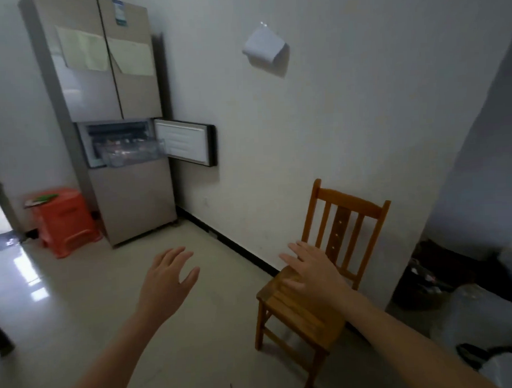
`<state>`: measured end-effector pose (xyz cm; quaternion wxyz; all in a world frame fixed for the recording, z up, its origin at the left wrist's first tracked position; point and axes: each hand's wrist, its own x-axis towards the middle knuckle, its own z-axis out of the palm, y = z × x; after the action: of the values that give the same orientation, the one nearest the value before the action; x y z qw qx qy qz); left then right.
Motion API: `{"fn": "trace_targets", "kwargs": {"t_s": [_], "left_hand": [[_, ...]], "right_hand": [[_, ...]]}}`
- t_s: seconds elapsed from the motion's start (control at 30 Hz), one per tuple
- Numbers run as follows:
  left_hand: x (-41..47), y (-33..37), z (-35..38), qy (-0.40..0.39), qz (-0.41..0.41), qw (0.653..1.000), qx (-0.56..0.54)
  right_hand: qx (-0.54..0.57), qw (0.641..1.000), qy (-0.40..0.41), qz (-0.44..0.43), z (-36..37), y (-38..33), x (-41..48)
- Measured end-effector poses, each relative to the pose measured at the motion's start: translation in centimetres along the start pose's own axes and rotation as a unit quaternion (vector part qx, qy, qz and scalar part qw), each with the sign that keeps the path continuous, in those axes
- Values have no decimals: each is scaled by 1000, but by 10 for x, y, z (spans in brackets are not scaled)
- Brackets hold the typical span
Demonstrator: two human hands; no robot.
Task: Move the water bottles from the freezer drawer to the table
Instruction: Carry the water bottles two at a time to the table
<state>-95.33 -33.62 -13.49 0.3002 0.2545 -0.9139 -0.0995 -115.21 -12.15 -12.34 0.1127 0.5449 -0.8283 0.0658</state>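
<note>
Expecting the water bottles to be lying inside the clear plastic freezer drawer [131, 153], pulled out and jutting from the middle of the tall beige fridge [133, 198]; failing to make out any single bottle among the blurred contents. Judging them as probably frozen or close to it: heavy for their size, rigid, slick with frost or condensation, biting cold on bare skin. Planning, therefore, on wrapping fingers and thumb round the mid-body rather than pinching the cap, taking one per hand and lifting straight up past the drawer's front wall. Noting the small white-lined freezer door [183, 144] standing open to the right of the drawer, close to the wall. Holding the left hand [168, 281] and the right hand [312, 270] out ahead, both empty, fingers spread and relaxed, well apart from the fridge across the pale tiled floor [107, 286]. Hovering the right hand over the seat of the brown wooden slat-back chair [346, 228], touching it or not being impossible to tell. Seeing an orange plastic stool [67, 220] just beside the fridge's left side. Finding no table in view.
</note>
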Motion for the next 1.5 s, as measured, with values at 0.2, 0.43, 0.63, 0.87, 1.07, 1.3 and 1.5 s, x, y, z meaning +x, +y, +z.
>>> {"fn": "trace_targets", "kwargs": {"t_s": [0.2,0.43,0.63,0.87,1.07,1.3,1.5], "left_hand": [[2,-18,-6,8,-65,997,50],[26,-60,-2,39,-114,989,87],[79,-107,15,78,-143,982,93],[148,-133,39,108,-155,978,88],[184,-142,64,98,-184,975,79],[256,-159,95,115,-191,972,77],[337,-179,119,129,-191,969,92]], "right_hand": [[-15,995,51,-88,29,16,60],[-21,979,109,-169,53,17,139],[-24,967,138,-212,68,27,221],[-8,947,209,-242,84,51,304],[7,938,246,-244,117,70,356],[30,930,252,-267,147,91,438],[44,919,259,-293,158,121,528]]}}
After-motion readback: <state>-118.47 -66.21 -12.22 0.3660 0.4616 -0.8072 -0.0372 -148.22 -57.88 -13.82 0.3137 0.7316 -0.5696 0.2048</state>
